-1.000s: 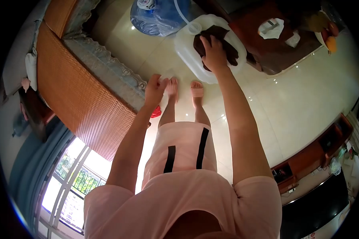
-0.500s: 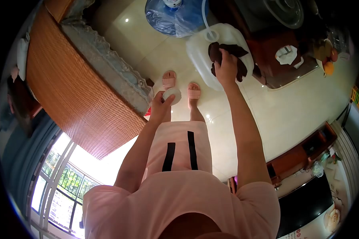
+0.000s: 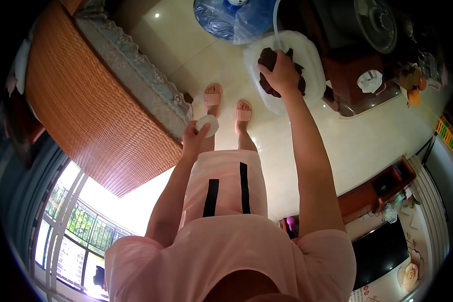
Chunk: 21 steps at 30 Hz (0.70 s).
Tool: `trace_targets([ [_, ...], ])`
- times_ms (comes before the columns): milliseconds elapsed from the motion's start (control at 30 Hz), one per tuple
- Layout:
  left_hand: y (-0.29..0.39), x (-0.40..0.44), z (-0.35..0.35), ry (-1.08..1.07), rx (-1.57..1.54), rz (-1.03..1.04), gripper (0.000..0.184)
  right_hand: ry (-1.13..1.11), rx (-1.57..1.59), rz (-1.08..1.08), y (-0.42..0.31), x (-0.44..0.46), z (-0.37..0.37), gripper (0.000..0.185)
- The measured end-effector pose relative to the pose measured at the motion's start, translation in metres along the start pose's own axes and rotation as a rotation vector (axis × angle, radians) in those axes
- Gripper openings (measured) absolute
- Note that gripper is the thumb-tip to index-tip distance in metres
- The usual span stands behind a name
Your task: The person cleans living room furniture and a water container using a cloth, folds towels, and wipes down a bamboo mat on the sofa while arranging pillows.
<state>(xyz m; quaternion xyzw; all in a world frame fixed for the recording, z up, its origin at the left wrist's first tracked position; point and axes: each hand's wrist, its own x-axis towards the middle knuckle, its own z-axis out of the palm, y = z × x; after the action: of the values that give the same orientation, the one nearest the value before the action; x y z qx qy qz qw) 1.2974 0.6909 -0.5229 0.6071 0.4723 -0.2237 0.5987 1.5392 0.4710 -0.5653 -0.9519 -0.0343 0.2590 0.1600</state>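
Note:
My left hand grips a flat, round white disc between thumb and fingers, held low in front of my legs. I cannot make out exactly what the disc is. My right hand is closed on a bunched dark brown cloth, its fingers partly hidden in the folds. Below the cloth is a big white plastic jug, with a pale tube rising near its far end. The cloth covers part of the jug's top.
A blue water bottle stands beyond the jug. To the left is a bed or couch with a woven mat. On the right, a dark wooden stand carries a pot and a white tissue. My slippers are on the tiled floor.
The brown cloth has been gathered into a tighter bunch under my right hand, its loose right-hand end pulled in. My left hand still holds the disc, slightly lower and further left.

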Motion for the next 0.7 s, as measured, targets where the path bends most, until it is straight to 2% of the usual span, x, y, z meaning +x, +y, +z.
trace_targets([
  [33,0.002,-0.001,0.002,-0.009,-0.014,-0.019,0.033,-0.003,-0.029,0.001,0.0,-0.003,-0.003,0.082],
  [167,0.002,-0.002,0.003,-0.009,-0.02,-0.016,0.034,-0.143,-0.161,0.126,-0.004,-0.004,-0.007,0.093],
  [567,-0.003,0.001,-0.013,0.036,-0.037,0.015,0.033,-0.16,-0.212,0.151,0.001,0.007,0.0,0.098],
  [700,-0.004,0.002,-0.01,0.035,-0.042,0.006,0.034,-0.241,-0.24,0.178,-0.005,0.01,-0.008,0.096],
])
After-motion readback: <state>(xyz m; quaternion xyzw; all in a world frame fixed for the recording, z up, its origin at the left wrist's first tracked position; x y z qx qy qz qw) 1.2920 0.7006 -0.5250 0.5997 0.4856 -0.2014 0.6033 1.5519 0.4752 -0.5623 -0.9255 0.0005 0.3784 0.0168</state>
